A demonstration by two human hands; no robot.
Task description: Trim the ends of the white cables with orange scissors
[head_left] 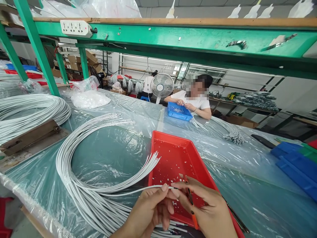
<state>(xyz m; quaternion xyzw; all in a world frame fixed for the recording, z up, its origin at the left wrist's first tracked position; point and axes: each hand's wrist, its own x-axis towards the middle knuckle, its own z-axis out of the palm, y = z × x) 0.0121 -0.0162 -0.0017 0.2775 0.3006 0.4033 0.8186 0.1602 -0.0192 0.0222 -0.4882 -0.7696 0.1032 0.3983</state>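
Observation:
My left hand (152, 206) pinches a thin white cable (138, 189) between thumb and forefinger, close to its end. At that end, the thumb and forefinger of my right hand (205, 201) are closed on the dark tip. My right hand also holds a hand tool with orange handles (194, 219), likely small pliers; its jaws are mostly hidden by the fingers. Both hands are over the near part of a red tray (173, 150) with small white scraps scattered inside. To the left, a big curved bundle of white cables (65, 162) lies on the table, with loose ends resting over the tray's rim.
A green shelf frame (153, 38) crosses above the plastic-covered table (111, 148). At left are a cable coil (59, 110) and a brown metal fixture (29, 137). Blue bins (294, 168) stand at right. Across the table, a person (204, 104) works over a blue tray (178, 115).

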